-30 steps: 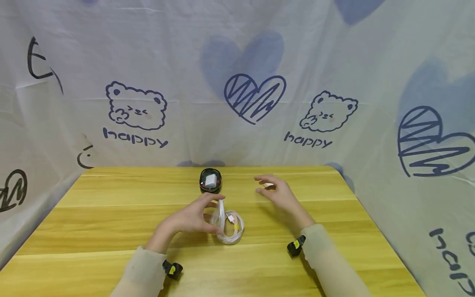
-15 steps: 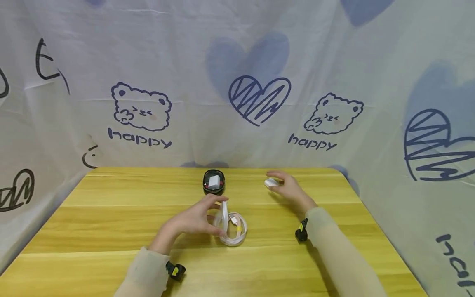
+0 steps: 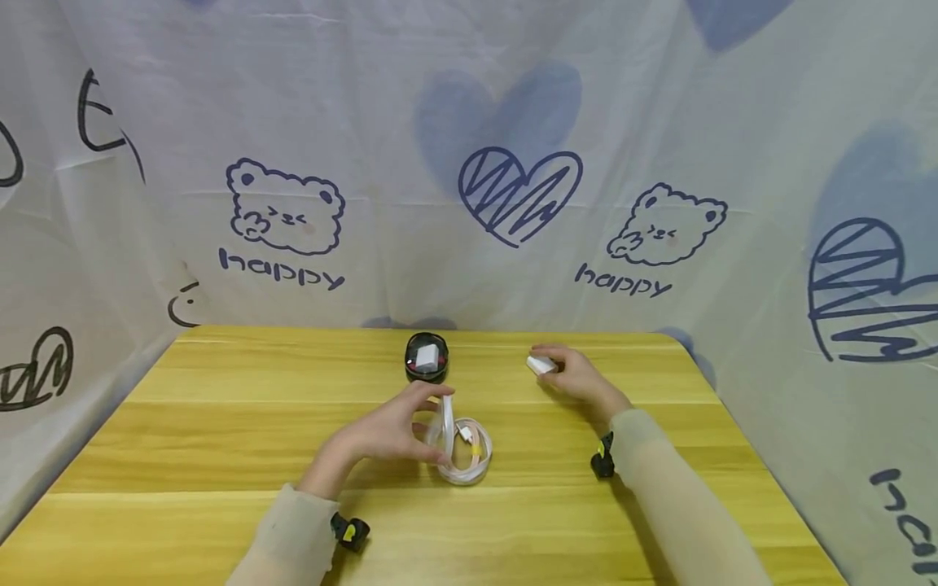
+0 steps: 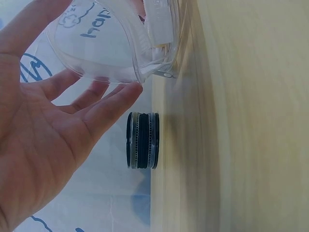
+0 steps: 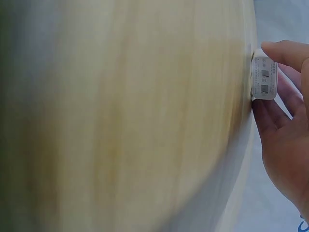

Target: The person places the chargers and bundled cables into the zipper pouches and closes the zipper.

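Note:
My left hand [image 3: 384, 431] holds up the lid of a clear round case [image 4: 135, 53], thumb and fingers on its rim. Inside the case's base lies a coiled white-and-pink cable [image 3: 476, 446] with a white plug and a yellow band. At the back right of the table, my right hand [image 3: 580, 382] pinches a small white block [image 3: 542, 365] between thumb and fingers. Seen in the right wrist view, the block [image 5: 265, 77] carries a printed label and sits at the table surface. Its exact kind is not clear.
A round black case [image 3: 414, 376] with a clear top stands behind the left hand, a white block [image 3: 427, 358] showing in it. The wooden table [image 3: 220, 456] meets a printed cloth backdrop [image 3: 396, 244] along its back edge.
My right hand has moved slightly right, and the white block in its grip has come into fuller view. The left hand still holds the lid raised. The head view has shifted a little.

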`<state>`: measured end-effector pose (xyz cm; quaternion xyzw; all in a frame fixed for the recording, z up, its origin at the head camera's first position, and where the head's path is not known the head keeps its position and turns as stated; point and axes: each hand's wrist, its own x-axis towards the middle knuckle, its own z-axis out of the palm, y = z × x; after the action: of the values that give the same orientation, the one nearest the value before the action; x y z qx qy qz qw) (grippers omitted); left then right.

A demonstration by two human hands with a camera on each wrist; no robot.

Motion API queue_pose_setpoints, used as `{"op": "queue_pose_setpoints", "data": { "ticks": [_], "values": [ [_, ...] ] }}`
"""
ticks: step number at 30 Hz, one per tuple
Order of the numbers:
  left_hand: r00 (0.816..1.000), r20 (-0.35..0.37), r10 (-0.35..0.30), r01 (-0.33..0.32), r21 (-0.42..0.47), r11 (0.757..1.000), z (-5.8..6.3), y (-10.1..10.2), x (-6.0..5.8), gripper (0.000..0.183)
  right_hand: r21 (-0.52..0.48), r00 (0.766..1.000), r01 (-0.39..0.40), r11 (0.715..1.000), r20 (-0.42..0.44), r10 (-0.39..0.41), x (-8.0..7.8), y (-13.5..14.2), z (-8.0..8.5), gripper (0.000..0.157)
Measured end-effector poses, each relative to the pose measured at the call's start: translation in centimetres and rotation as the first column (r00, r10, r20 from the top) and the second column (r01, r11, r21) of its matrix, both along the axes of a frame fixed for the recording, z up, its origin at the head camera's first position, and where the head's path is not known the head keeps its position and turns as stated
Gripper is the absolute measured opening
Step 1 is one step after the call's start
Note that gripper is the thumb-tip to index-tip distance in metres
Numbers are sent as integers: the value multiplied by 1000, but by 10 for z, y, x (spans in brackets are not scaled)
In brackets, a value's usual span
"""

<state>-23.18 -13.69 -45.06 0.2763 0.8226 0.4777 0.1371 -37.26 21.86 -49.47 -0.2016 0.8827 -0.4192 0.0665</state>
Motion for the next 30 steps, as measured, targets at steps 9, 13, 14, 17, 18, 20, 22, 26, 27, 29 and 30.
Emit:
{"op": "queue_pose_setpoints", "data": {
  "ticks": [9, 13, 14, 17, 18, 20, 22, 26, 27, 29, 30],
  "values": [
    [1000, 29, 5, -5, -4, 1000, -3, 2, -1, 93, -1, 999, 18, 1000, 38, -18, 11, 4, 2, 49],
    [999, 34, 8, -8, -6, 1000, -3, 4, -1, 93, 20, 1000, 2, 1000, 18, -3, 17, 6, 4, 47],
    [999, 34, 8, -8, -3, 1000, -4, 4, -1, 93, 21, 1000, -5, 1000, 12, 5, 18, 6, 4, 47],
    [999, 37, 7, -7, 2, 1000, -4, 5, 0, 93, 19, 999, -35, 999, -12, 36, 22, 7, 4, 46],
    [999, 36, 7, -7, 3, 1000, -5, 5, 0, 93, 15, 999, -40, 999, -17, 41, 23, 7, 5, 46],
    [999, 33, 5, -6, 5, 1000, -5, 5, 0, 93, 11, 999, -44, 999, -22, 44, 26, 7, 5, 47],
    [999, 34, 5, -6, 4, 1000, -5, 5, 0, 93, 13, 999, -38, 999, -24, 39, 28, 6, 5, 47],
    [999, 32, 12, -12, 8, 1000, -5, 5, 0, 94, 19, 999, -25, 1000, -43, 26, 34, 4, 7, 46],
    [999, 31, 14, -14, 8, 1000, -5, 5, 0, 94, 19, 999, -22, 1000, -48, 23, 35, 3, 7, 46],
    [999, 27, 18, -18, 6, 1000, -5, 5, -1, 93, 13, 998, -14, 1000, -55, 15, 38, 2, 8, 46],
    [999, 27, 19, -19, 5, 1000, -5, 5, -1, 93, 13, 998, -8, 1000, -60, 9, 40, 1, 8, 46]
  ]
}}
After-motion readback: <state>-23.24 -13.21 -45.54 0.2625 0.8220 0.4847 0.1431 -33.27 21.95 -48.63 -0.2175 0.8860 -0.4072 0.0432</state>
